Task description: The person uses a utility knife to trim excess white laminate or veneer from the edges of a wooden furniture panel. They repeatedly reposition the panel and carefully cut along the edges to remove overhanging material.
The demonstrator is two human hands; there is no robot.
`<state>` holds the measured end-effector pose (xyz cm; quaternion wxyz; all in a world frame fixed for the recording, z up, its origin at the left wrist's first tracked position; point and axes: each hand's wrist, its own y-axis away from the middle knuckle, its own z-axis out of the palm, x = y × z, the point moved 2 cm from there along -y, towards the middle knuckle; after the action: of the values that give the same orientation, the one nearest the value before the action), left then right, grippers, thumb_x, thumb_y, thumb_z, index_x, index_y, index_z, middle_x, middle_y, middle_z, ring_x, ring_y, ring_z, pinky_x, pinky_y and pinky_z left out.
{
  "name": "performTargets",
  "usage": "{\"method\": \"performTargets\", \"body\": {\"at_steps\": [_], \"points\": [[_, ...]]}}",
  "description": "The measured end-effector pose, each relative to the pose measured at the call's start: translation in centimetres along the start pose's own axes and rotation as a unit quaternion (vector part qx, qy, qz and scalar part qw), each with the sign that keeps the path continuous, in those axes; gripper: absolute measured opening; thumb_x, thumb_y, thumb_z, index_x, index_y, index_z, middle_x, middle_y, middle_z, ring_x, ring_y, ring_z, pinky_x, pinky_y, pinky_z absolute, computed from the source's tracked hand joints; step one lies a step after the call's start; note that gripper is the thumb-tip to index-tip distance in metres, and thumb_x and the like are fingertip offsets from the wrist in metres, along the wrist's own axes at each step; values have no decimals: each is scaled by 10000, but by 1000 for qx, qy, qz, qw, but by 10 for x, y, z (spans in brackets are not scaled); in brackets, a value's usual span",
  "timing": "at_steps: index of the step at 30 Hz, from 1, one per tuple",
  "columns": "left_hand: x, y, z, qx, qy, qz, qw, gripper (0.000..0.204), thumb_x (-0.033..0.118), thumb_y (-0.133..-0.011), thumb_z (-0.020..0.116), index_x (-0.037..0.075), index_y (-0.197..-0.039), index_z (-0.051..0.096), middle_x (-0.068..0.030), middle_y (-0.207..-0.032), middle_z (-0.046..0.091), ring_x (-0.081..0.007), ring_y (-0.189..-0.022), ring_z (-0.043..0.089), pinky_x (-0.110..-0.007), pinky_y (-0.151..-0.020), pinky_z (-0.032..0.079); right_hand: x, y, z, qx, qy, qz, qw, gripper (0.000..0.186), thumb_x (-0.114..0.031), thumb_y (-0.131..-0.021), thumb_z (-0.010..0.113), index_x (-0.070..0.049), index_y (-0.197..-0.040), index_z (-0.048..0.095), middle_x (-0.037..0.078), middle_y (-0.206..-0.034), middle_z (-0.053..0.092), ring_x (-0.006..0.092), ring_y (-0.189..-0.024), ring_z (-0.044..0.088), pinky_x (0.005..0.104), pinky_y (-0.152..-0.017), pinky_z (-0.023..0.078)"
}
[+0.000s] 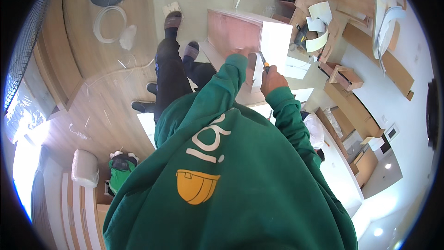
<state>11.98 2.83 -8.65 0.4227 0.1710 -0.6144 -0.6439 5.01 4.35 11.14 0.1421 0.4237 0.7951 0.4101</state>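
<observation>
My right hand (pixel 274 81) is closed around the orange-and-black handle of a utility knife (pixel 266 66). Its thin dark blade points up and away, beside a white strip (pixel 256 73). This strip hangs in a narrow curve between my hands. My left hand (pixel 238 52) is at the near edge of a box-shaped cabinet piece (pixel 235 30) with a pinkish panel and a white side. The green sleeve partly covers that hand, and its fingers are too unclear to show what they grip.
Curled white strips (pixel 319 25) lie on boards at the right, near a yellow-and-black power tool (pixel 300 36). Small wooden drawers (pixel 346 78) and cardboard (pixel 354 106) lie farther right. Left are a cable coil (pixel 109 24) and a green bag (pixel 121 169). Another person's shoes (pixel 144 106) are behind my legs.
</observation>
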Motion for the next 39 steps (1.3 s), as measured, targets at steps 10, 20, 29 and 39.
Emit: {"method": "performTargets", "body": {"at_steps": [10,20,29,39], "points": [[1,16,-7,24,47,28,998,369,331,-756,637,-31,-811,678,-133,-757,679,-223,-715,649,-338,-688,512,-1,-8,12,5,6,22,1000,259,-227,-938,481,21,-980,422,296,-790,631,467,-761,626,534,-704,489],[-8,16,3,32,182,-44,982,418,360,-728,731,-12,-916,689,-87,-793,662,-190,-652,612,-325,-585,504,4,-6,16,10,-31,-2,999,280,-241,-940,490,32,-957,436,295,-771,622,468,-740,620,523,-679,489],[12,37,-6,2,167,-67,984,340,339,-752,702,42,-916,690,-62,-822,663,-183,-730,620,-319,-638,533,9,-9,13,19,4,-8,1000,278,-248,-941,490,25,-969,445,283,-791,629,463,-745,623,523,-682,487],[2,25,5,-19,69,27,997,418,389,-789,649,7,-958,679,-109,-871,666,-218,-746,637,-333,-687,529,14,-18,13,21,-32,-9,999,271,-246,-949,482,23,-938,462,279,-776,625,439,-731,631,506,-674,501]]}}
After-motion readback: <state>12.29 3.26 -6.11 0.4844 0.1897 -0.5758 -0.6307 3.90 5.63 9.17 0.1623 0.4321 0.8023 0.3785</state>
